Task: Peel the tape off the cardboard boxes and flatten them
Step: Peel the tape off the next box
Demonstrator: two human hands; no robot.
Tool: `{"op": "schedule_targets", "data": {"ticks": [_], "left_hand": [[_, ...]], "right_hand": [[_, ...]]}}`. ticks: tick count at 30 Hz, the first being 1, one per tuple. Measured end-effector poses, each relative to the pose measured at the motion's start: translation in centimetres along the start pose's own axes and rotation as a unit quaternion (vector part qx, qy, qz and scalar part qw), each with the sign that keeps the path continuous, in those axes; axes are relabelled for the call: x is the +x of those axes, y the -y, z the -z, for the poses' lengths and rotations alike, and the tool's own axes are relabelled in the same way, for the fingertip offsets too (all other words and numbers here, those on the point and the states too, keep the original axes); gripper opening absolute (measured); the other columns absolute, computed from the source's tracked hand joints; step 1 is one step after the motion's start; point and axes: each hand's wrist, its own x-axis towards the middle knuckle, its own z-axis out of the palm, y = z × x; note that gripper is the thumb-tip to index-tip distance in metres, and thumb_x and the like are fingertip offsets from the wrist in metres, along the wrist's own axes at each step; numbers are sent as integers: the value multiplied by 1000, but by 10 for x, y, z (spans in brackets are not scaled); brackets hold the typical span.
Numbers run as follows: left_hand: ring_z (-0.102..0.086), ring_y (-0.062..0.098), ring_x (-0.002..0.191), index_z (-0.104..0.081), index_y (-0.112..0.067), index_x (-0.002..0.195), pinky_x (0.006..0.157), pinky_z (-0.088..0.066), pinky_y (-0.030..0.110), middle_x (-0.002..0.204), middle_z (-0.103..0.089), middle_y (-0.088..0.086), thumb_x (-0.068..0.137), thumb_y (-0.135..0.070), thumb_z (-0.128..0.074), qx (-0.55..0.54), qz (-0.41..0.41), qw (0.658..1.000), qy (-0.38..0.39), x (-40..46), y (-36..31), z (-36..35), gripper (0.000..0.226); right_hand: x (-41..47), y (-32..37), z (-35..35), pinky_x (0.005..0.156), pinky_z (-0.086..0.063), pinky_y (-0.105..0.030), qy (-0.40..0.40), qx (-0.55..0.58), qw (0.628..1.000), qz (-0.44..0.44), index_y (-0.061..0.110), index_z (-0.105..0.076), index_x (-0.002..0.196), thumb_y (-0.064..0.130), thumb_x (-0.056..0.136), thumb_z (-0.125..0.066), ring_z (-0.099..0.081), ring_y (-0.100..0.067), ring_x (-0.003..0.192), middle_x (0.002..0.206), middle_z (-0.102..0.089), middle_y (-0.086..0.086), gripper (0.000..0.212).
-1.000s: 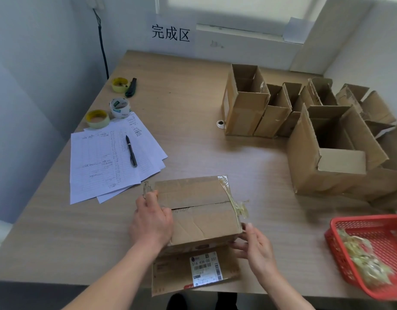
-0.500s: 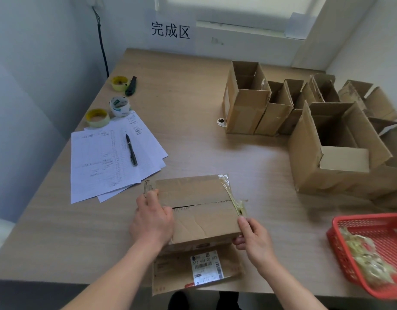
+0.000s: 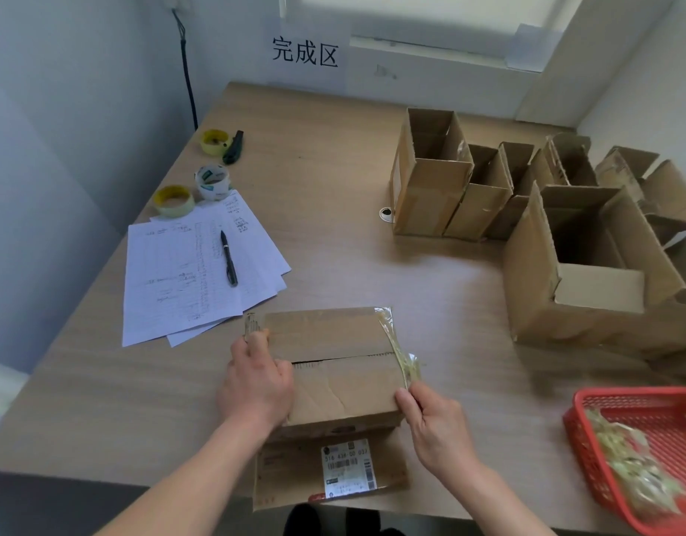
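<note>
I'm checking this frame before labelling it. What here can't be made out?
Head view only:
- Left end of the brown cardboard box: covered by the left hand.
- Red plastic basket: cut off by the right edge.
- Handwriting on the white paper sheets: too small.
- Clear tape strip pinched by the right hand: blurred.

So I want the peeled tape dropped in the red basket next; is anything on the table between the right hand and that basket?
Nothing visible. The right hand pinches the tape at the box's right edge, and only bare table lies between it and the basket. The open boxes stand farther back.
</note>
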Motion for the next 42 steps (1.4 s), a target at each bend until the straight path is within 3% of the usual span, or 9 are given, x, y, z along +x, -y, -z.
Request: {"op": "schedule_targets", "data": {"ticks": [6, 9, 14, 21, 26, 30, 34, 38, 42], "left_hand": [[-48, 32, 123, -35, -22, 140, 92, -45, 43, 143, -38, 8, 93, -29, -40, 67, 8, 998, 2, 0, -4, 1, 48], [-25, 29, 141, -30, -25, 143, 103, -36, 46, 157, -19, 8, 94, -31, -37, 148, 22, 989, -3, 0, -13, 1, 50], [-10, 29, 148, -23, -23, 152, 110, -31, 49, 165, 1, 5, 98, -27, -36, 85, 63, 994, -17, -11, -26, -12, 56], [-17, 31, 148, -26, -22, 151, 110, -34, 50, 165, -7, 9, 96, -26, -37, 73, 64, 994, -45, -15, -20, -21, 57], [-20, 29, 147, -25, -24, 150, 109, -36, 49, 165, -8, 7, 94, -28, -35, 77, 65, 994, -47, -13, -18, -24, 56], [-22, 27, 146, -27, -26, 150, 107, -38, 46, 165, -8, 5, 94, -29, -35, 84, 65, 993, -48, -12, -18, -24, 56], [-23, 26, 145, -28, -26, 150, 105, -39, 44, 165, -9, 5, 95, -29, -37, 89, 72, 992, -46, -13, -19, -23, 56], [-20, 25, 146, -25, -27, 151, 109, -34, 42, 165, -6, 4, 94, -30, -36, 93, 86, 991, -40, -11, -20, -25, 58], [-21, 26, 147, -25, -27, 151, 110, -34, 42, 166, -6, 4, 94, -30, -35, 101, 85, 990, -41, -11, -19, -26, 58]], "right_hand": [[10, -13, 5, 59, -48, -47, 61, 69, 996, -19, 17, -53, 70, 36, 101, -49, -57, -22, 58, 61, -61, -4, 37], [11, -10, 9, 62, -49, -55, 103, 133, 984, -61, 17, -55, 71, 32, 101, -51, -59, -30, 61, 64, -62, -12, 34], [28, 15, 35, 52, -38, -37, -14, 31, 999, -15, 24, -40, 64, 77, 80, -40, -44, -10, 53, 55, -47, 4, 55], [100, 55, 10, 80, -43, -35, 72, -97, 992, -45, 30, -37, 127, 75, 71, -64, -56, -23, 108, 120, -49, 4, 77], [116, 36, -2, 66, -45, -34, 87, 84, 988, -92, 34, -49, 120, 54, 86, -65, -60, -12, 75, 80, -62, 3, 42], [112, 29, -4, 64, -43, -24, 21, 111, 992, -62, 35, -64, 112, 43, 94, -59, -60, -2, 74, 75, -65, 10, 20], [107, 35, -6, 71, -40, -26, -12, 100, 994, -43, 34, -69, 105, 35, 100, -53, -60, -10, 84, 86, -67, 15, 17], [116, 39, 4, 64, -40, -36, 33, 96, 990, -102, 16, -55, 67, 41, 103, -43, -53, -19, 66, 62, -59, 5, 46], [131, 51, 14, 52, -35, -29, 124, 278, 917, -258, 17, -57, 71, 30, 98, -52, -48, -21, 58, 57, -51, 2, 30]]}}
